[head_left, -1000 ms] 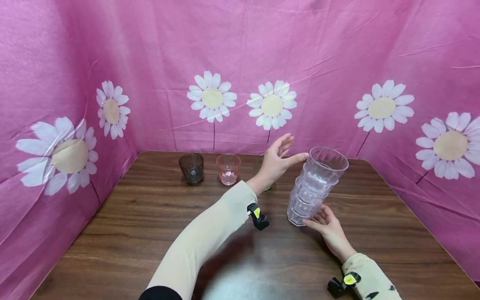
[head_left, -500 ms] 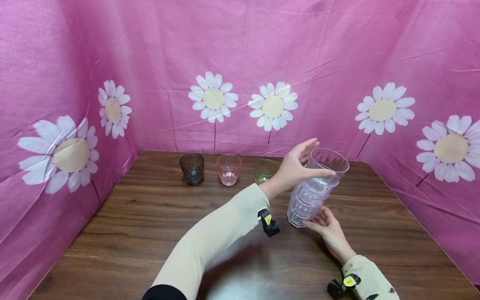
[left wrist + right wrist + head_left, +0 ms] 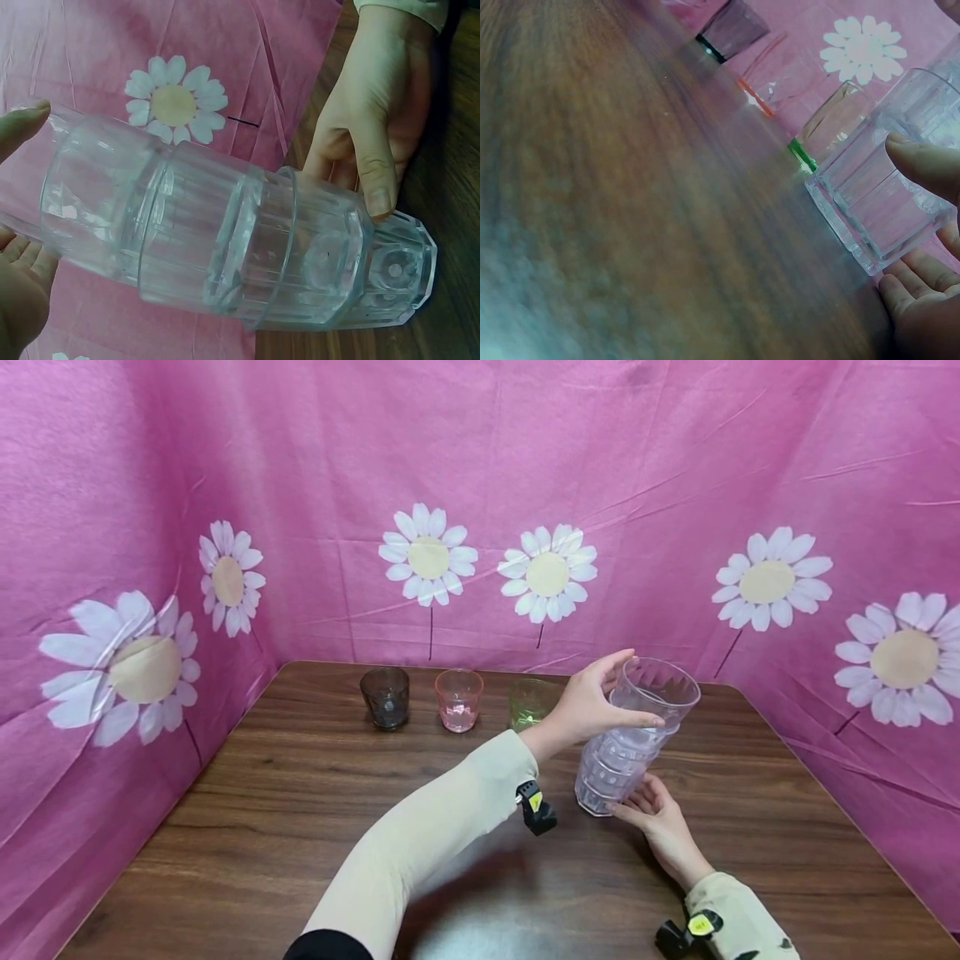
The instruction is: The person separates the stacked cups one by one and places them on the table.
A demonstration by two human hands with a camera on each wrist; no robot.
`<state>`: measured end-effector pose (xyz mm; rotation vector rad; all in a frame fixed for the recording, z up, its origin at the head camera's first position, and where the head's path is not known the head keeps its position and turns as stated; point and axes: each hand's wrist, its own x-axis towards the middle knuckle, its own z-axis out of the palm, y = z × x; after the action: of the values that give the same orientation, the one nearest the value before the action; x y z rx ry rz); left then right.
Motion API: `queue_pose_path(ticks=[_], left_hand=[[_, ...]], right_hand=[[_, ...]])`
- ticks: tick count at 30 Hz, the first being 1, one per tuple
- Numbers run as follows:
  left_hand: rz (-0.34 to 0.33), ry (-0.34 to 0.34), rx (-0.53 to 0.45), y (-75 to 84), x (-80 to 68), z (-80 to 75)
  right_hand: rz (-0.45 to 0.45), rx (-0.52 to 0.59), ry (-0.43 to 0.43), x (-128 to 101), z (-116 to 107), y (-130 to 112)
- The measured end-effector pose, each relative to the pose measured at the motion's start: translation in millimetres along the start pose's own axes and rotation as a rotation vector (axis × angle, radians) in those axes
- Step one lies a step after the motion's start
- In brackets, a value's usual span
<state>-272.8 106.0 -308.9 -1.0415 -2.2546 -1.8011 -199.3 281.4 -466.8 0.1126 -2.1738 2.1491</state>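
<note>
A tilted stack of clear plastic cups (image 3: 626,739) leans on the wooden table (image 3: 300,827), its base down and its rim pointing up and right. My left hand (image 3: 592,706) grips the top cup (image 3: 656,689) near its rim, thumb on the near side and fingers behind. My right hand (image 3: 651,810) holds the stack's base from below and the right. In the left wrist view the nested cups (image 3: 225,232) lie sideways, with the right hand's thumb (image 3: 375,180) on the lowest one. The right wrist view shows the stack's base (image 3: 877,202) between thumb (image 3: 922,161) and fingers (image 3: 922,300).
A dark grey cup (image 3: 385,697), a pink cup (image 3: 458,699) and a green cup (image 3: 529,703) stand in a row at the table's back edge. Pink cloth with white daisies (image 3: 547,572) walls in the back and both sides.
My left hand moved right from an open pose in the air and closed on the top cup's rim. The right hand and stack stayed nearly still.
</note>
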Motion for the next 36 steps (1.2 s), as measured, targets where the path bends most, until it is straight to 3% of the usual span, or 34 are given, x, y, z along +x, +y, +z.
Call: queue_pose_path(ticks=[19,28,36], left_hand=[[0.005,0.016,0.039,-4.9,0.6,-0.3],[0.022,0.035,-0.028,-4.1,4.2,-4.2],[0.070,0.092,-0.125,1.9,6.0,-6.0]], right_hand=[[0.017,-0.013,0.004,-1.4,0.4,-1.1],[-0.013,0.009,0.000,-0.6,-0.9,-0.2],[-0.028,0.019,-0.010,-0.1,-1.2,1.2]])
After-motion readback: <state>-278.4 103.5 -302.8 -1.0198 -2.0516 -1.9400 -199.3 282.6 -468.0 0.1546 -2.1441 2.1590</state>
